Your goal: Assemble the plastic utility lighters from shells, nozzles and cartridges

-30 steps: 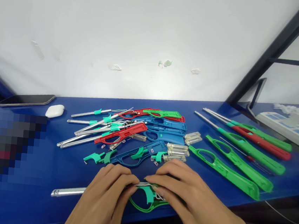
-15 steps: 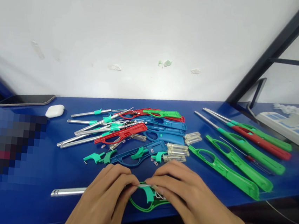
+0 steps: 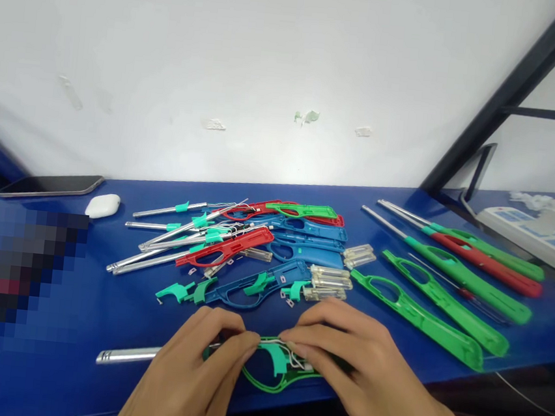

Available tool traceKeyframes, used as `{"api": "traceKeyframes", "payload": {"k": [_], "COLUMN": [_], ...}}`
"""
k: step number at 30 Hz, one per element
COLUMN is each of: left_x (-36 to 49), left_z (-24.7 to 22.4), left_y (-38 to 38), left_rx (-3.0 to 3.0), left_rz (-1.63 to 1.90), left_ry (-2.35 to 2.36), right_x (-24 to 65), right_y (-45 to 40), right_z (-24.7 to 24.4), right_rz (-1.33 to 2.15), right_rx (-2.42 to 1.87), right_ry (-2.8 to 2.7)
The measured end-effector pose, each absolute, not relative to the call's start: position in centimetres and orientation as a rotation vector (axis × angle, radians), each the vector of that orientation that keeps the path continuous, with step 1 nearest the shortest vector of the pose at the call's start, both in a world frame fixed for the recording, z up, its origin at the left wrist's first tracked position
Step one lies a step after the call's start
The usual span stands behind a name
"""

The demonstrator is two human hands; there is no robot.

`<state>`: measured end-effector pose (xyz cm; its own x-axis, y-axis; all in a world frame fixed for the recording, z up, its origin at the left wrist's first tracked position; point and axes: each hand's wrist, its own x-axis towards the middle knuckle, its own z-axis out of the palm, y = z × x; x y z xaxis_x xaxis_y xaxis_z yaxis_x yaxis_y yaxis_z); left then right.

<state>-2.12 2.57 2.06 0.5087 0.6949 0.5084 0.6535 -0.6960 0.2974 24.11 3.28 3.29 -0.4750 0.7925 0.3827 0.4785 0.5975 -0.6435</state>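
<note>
At the table's front edge lies an opened green lighter casing (image 3: 267, 386), with a teal trigger (image 3: 279, 358) set in its loop. A metal lighter tube (image 3: 126, 355) juts out to the left, partly hidden behind my left hand (image 3: 196, 364). That hand pinches the casing's upper edge where a white wire (image 3: 288, 351) runs. With closed fingertips, my right hand (image 3: 356, 356) presses the wire along the same edge, just right of the trigger; its palm covers the casing's handle end.
Behind my hands lie loose metal tubes, a blue casing half (image 3: 237, 292), a red casing half (image 3: 224, 249) and clear fuel tanks (image 3: 329, 278). Green casing halves (image 3: 423, 323) and whole lighters (image 3: 467, 278) are to the right. A phone (image 3: 51, 186) and white earbud case (image 3: 103, 205) sit back left.
My right fingertips have shifted slightly right along the casing's edge, and more of the white wire shows between the hands. The left hand has barely moved.
</note>
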Motion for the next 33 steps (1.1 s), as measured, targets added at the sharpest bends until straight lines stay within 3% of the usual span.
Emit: {"api": "traceKeyframes", "payload": {"k": [33], "left_x": [-6.1], "left_z": [2.6], "left_y": [2.4], "left_rx": [2.655], "left_rz": [0.859], "left_ry": [1.393], "right_x": [24.7], "right_y": [3.3], "right_z": [2.9], "right_rz": [0.608], "right_rx": [-1.012], "right_ry": [-2.213]}}
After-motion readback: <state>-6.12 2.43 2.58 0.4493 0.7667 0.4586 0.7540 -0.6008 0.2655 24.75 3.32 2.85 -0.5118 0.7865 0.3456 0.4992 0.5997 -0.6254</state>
